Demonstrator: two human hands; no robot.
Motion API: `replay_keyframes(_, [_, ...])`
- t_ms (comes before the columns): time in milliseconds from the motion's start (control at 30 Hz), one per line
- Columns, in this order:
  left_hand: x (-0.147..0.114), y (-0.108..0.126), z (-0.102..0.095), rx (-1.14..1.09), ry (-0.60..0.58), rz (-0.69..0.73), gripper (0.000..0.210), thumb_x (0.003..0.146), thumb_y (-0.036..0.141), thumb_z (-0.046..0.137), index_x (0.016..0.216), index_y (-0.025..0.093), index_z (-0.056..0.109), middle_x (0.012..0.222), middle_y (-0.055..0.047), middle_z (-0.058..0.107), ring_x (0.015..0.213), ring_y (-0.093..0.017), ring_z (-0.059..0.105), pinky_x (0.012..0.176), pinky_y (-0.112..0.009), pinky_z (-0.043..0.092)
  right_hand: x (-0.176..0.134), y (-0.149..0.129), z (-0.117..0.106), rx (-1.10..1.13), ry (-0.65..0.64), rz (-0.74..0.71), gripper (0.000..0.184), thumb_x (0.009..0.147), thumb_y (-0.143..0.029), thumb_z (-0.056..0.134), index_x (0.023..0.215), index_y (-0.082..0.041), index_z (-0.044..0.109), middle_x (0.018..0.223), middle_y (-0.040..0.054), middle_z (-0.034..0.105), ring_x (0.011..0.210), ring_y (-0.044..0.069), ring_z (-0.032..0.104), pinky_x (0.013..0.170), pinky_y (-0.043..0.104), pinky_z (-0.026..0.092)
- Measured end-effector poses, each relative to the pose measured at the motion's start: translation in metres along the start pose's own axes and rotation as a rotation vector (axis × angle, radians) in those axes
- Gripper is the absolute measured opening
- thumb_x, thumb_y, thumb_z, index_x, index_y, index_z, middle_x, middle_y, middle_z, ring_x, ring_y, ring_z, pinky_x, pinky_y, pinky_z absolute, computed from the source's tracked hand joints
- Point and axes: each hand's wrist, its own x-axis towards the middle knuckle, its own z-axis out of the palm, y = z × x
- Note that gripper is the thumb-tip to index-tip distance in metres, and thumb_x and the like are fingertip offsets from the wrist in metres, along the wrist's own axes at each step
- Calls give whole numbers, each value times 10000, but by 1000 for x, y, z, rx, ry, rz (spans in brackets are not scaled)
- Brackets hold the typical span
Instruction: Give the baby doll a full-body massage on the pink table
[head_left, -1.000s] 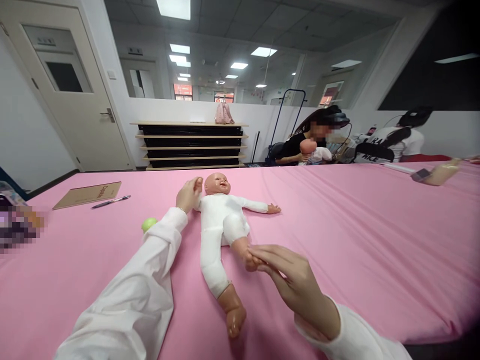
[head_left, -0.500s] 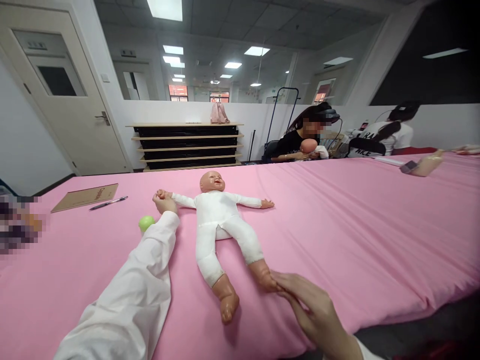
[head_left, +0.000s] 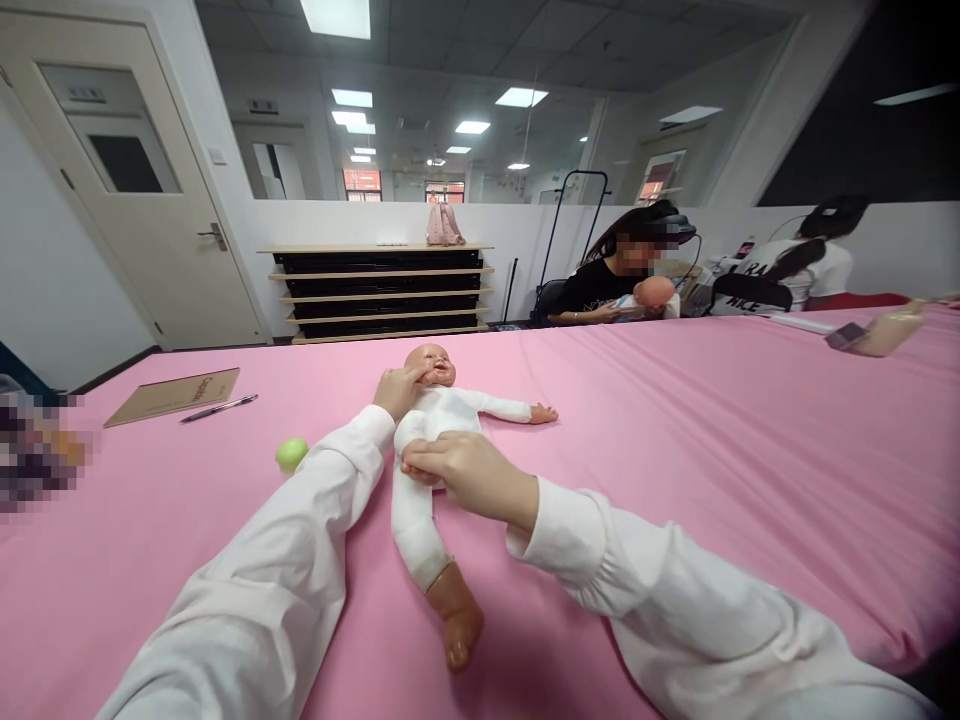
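A baby doll (head_left: pixel 420 500) in a white bodysuit lies on its back on the pink table cover (head_left: pixel 675 450), head away from me. My left hand (head_left: pixel 397 390) rests by the doll's cheek and shoulder, fingers touching its face. My right hand (head_left: pixel 465 472) lies across the doll's belly and hip, fingers curled onto the white cloth and covering one leg. The doll's other leg (head_left: pixel 442 580) stretches toward me, and one arm (head_left: pixel 517 410) lies out to the right. Both my sleeves are white.
A small green ball (head_left: pixel 291 454) lies left of my left arm. A brown notebook (head_left: pixel 172 396) and a pen (head_left: pixel 217 407) lie at the far left. Across the table a seated person (head_left: pixel 607 285) holds another doll; a second person (head_left: pixel 787 275) sits further right. Shelving (head_left: pixel 379 290) stands by the wall.
My left hand left the doll's outstretched hand and came to its face. My right hand moved from the doll's foot up onto its belly. The doll's arm on my left is no longer stretched out.
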Motion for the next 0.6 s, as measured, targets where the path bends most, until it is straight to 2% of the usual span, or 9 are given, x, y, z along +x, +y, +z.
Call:
replay_keyframes(67, [-2, -4, 11, 42, -50, 61, 318, 810, 235, 529, 1114, 292, 602, 1037, -24, 651, 917, -194, 599, 819, -295, 414, -4, 0, 20, -30, -82, -100, 173, 835, -71, 494, 831, -152, 647, 825, 12, 668, 708, 111, 592, 680, 221, 488])
replay_keyframes(167, [-5, -7, 20, 69, -99, 133, 296, 813, 235, 518, 1087, 279, 622, 1016, -41, 653, 898, -196, 602, 808, -299, 417, -10, 0, 38, -57, -140, -138, 147, 812, -65, 526, 858, -132, 648, 789, 24, 665, 728, 142, 598, 653, 252, 502])
replay_keyframes(233, [-6, -6, 17, 49, -95, 140, 278, 813, 237, 514, 1063, 274, 631, 1011, -45, 652, 901, -199, 600, 823, -311, 412, -11, -1, 35, -27, -152, -123, 169, 819, -55, 505, 878, -123, 648, 807, 29, 669, 734, 144, 609, 656, 259, 508])
replay_keyframes(300, [-6, -5, 11, -32, -43, 68, 262, 807, 247, 523, 1045, 273, 629, 1008, -38, 652, 913, -198, 596, 836, -315, 414, -10, -2, 18, 54, -112, -70, 228, 847, -39, 439, 902, -120, 644, 875, 36, 675, 774, 127, 622, 703, 244, 511])
replay_keyframes(367, [-7, -7, 2, -199, 89, -85, 261, 808, 242, 512, 1051, 250, 606, 1014, -33, 645, 914, -182, 593, 825, -295, 432, -14, -3, -9, 140, -17, -11, 277, 864, -31, 387, 942, -122, 637, 934, 39, 678, 830, 110, 630, 747, 215, 508])
replay_keyframes(467, [-13, -20, -7, -478, 386, -356, 274, 801, 175, 479, 1062, 200, 556, 1035, -42, 624, 898, -148, 589, 804, -259, 458, -35, -5, -51, 180, 152, 41, 289, 865, -52, 412, 1036, -157, 621, 935, 24, 689, 848, 110, 648, 766, 200, 523])
replay_keyframes(533, [-21, -33, -9, -572, 584, -541, 274, 792, 154, 488, 1062, 185, 529, 1061, -57, 605, 928, -143, 580, 829, -257, 455, -59, -8, -69, 179, 171, 69, 331, 873, -64, 404, 1096, -205, 604, 918, 6, 695, 828, 112, 660, 739, 199, 543])
replay_keyframes(600, [-33, -46, -7, -605, 717, -725, 256, 802, 165, 494, 1056, 183, 502, 1082, -73, 586, 968, -144, 570, 858, -264, 447, -86, -13, -77, 176, 155, 70, 358, 876, -64, 400, 1140, -223, 582, 921, 6, 695, 823, 116, 666, 707, 199, 560])
